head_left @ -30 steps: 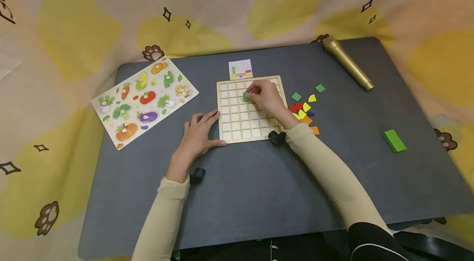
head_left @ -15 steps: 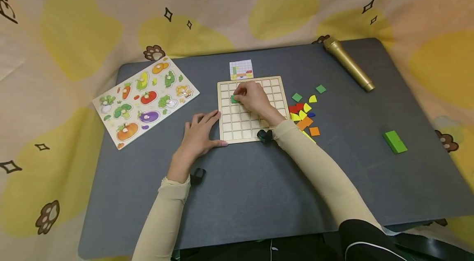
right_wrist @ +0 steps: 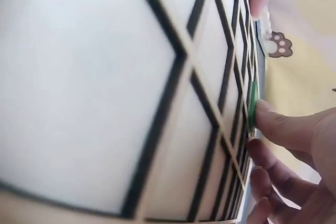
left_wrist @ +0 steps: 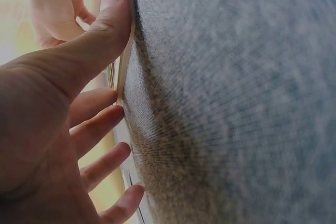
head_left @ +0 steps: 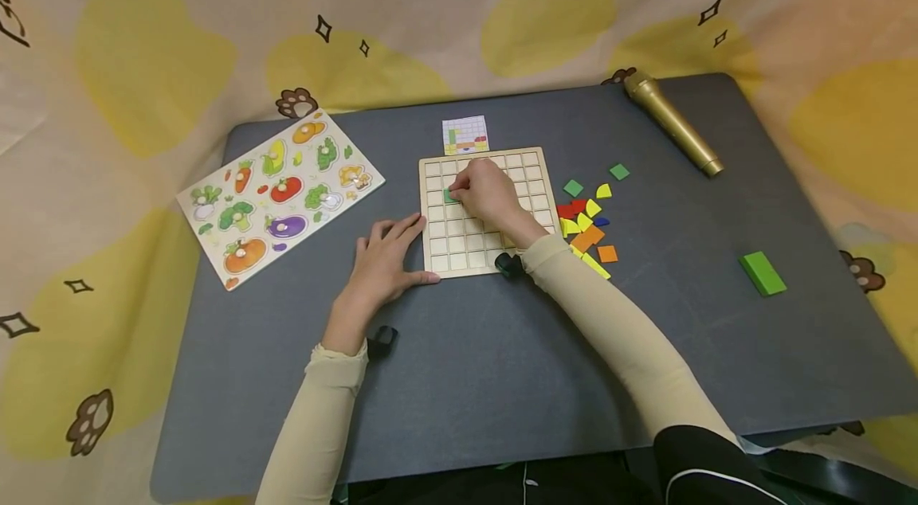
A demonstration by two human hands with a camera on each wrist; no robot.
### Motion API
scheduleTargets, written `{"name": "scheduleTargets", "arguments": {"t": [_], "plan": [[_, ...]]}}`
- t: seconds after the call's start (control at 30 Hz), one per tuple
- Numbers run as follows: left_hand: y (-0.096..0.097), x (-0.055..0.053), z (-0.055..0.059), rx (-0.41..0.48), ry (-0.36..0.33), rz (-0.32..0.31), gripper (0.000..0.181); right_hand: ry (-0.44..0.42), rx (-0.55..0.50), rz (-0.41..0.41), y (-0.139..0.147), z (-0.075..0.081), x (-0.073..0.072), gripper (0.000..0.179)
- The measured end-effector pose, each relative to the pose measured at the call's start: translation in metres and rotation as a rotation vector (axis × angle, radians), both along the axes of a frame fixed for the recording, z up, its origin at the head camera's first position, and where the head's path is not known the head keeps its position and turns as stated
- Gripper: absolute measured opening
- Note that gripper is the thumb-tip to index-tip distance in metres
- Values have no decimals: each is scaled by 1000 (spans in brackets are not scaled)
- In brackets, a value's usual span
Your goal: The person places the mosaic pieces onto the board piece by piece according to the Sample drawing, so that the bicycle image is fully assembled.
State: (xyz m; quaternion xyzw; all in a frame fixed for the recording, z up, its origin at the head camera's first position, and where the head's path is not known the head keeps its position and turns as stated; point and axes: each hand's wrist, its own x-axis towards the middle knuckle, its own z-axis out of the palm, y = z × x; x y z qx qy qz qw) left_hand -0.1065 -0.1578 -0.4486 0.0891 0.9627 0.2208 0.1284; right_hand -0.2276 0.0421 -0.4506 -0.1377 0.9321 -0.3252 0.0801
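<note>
A wooden grid board (head_left: pixel 459 260) with square cells lies flat on the dark table. My right hand (head_left: pixel 489 194) is over its upper left part, fingers curled, with thumb and fingers at a small green square tile (head_left: pixel 449 196). In the right wrist view that green tile (right_wrist: pixel 252 103) sits low at the grid, its edge under the thumb. My left hand (head_left: pixel 382 260) rests at the board's lower left corner. Its thumb touches the front edge and its spread fingers reach the left side, as the left wrist view shows with the thumb (left_wrist: pixel 113 11) against the rim.
A printed pattern card (head_left: pixel 466 136) lies behind the board. To the right are loose coloured pieces: green tiles (head_left: pixel 573 188), yellow quarter-rounds (head_left: pixel 604 191), orange tiles (head_left: pixel 607 254). A vegetable puzzle (head_left: pixel 265 202) lies left, a gold microphone (head_left: pixel 674 124) and a green block (head_left: pixel 763 273) right.
My right hand has moved left across the board with the green tile, then slightly toward me, and the tile now sits lower at a cell. The left hand has stayed put.
</note>
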Motion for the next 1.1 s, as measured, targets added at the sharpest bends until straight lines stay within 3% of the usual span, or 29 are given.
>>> {"name": "scheduleTargets", "arguments": {"t": [0.27,0.57,0.77,1.1], "plan": [[1,2,1,-5,-1,4,104,-32,-10,-24,28,8,2,16],[1,2,0,5,-15,2,105,-31,2,-166,114,11,-2,20],[1,1,2,7,-19,2,105,-70,35,-207,159,14,3,26],[1,1,1,1,-17,-1,105,-79,67,-222,174,12,13,25]]}}
